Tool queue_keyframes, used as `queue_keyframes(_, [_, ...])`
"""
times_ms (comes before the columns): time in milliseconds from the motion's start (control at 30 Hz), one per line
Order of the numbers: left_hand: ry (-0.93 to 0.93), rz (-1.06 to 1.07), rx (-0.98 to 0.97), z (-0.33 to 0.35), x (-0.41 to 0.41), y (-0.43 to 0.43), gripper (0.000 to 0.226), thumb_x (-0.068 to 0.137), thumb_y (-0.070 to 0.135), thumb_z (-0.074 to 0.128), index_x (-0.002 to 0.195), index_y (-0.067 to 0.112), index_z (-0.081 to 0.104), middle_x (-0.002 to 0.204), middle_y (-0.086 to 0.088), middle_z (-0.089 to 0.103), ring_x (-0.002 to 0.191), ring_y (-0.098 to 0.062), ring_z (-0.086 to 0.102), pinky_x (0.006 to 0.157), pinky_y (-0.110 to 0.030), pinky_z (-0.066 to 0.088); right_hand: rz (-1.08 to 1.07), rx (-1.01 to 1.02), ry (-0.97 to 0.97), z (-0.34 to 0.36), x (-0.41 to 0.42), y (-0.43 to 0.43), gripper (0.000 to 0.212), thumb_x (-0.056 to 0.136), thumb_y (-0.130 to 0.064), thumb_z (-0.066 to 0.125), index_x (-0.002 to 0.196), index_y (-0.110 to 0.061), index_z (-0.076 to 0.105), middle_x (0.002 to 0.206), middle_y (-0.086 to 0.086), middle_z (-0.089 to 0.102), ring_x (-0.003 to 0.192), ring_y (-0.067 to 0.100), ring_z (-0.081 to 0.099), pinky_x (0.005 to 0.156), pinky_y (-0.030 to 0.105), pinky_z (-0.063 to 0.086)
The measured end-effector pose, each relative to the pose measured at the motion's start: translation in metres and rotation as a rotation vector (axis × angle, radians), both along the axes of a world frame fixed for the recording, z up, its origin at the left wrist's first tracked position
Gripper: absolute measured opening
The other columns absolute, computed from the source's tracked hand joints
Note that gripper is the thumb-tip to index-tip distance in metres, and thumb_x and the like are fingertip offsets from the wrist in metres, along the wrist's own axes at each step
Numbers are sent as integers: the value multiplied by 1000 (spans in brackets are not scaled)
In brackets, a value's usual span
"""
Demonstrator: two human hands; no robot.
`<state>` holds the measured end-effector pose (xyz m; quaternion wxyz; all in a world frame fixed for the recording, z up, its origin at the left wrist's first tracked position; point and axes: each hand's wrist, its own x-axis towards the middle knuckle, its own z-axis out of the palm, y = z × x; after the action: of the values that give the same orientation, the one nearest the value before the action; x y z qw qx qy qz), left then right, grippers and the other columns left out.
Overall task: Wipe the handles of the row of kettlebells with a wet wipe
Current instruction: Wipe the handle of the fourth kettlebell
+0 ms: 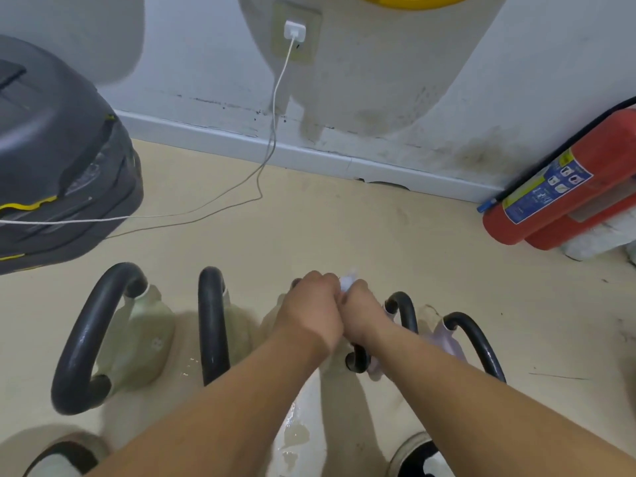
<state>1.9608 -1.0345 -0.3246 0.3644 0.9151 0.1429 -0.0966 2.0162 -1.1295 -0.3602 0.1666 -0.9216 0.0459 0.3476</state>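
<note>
Kettlebells (pixel 144 339) stand in a row on the floor (pixel 344 228), black looped handles up, and both hands meet over the middle one. The right grip (pixel 361 313) pinches a wet wipe (pixel 347 281), of which only a white scrap shows above the knuckles. The left grip (pixel 309 313) is curled tight against it. Whether it holds the wipe too, or the bar beneath, I cannot tell. Of the middle handle (pixel 358 361) only the near end shows, below the wrists.

To do this step well, I would wrap the wipe right round the bar and run it from one end of the loop to the other, turning the wrist so the underside gets wiped as well as the top. The other hand is best used to steady the bell so it does not rock. Two handles to the left and two to the right each want the same pass.

The floor is pale beige and scuffed, with small wet patches (pixel 296 435) close to the person, so it may be slippery. Behind runs a stained white wall (pixel 516 80) with a baseboard. A charger (pixel 295 31) sits in a socket, its cable (pixel 273 115) trailing off left. A grey machine (pixel 58 149) sits at the left, and a red fire extinguisher (pixel 557 197) lies at the right.
</note>
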Motion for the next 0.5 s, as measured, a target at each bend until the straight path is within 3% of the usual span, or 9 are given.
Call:
queue_keyframes(33, [8,-1,1,1,3,2,33,92,5,45,118,16,63,116,-4,57,104,-24,57,91,-32,48,-59,106,-55,-1,12,2,25,100,-13,51,122,-2,51,90,2,52,70,18,49,60,25,41])
queue_keyframes(100, [-5,15,-8,2,7,8,32,90,5,48,117,14,63,117,-5,56,104,-25,59,91,-33,49,109,-56,-21,5,35,19,26,102,-12,45,125,-6,54,91,2,54,74,19,53,61,27,39])
queue_keyframes(167, [-28,51,-12,0,9,18,29,89,5,47,112,14,63,113,-3,56,101,-25,59,89,-34,50,227,-163,81,9,51,32,13,104,-15,43,108,-22,54,103,6,56,89,25,54,76,29,43])
queue_keyframes(267, [-50,58,-6,-5,10,29,30,87,3,45,109,14,63,104,-2,56,95,-25,58,87,-40,52,346,-232,146,8,64,39,28,106,-25,41,83,-15,52,107,11,57,95,28,55,82,33,44])
queue_keyframes(367, [-37,-16,56,-5,8,29,32,90,3,45,114,14,62,107,-2,55,96,-23,57,86,-35,50,318,-154,23,-5,54,27,31,108,-30,39,108,-7,60,110,12,64,92,28,57,79,32,44])
queue_keyframes(433, [6,-66,112,0,3,21,28,93,6,44,113,16,60,110,-2,54,98,-22,56,86,-30,48,282,8,-155,-6,32,8,29,108,-30,38,117,-6,52,110,13,69,90,30,62,77,36,50])
queue_keyframes(500, [129,-169,175,8,-6,6,12,96,12,46,97,18,57,96,-2,55,93,-22,54,85,-29,45,281,136,-243,-3,1,-15,37,107,-28,40,137,-6,39,116,19,66,99,36,65,87,44,55])
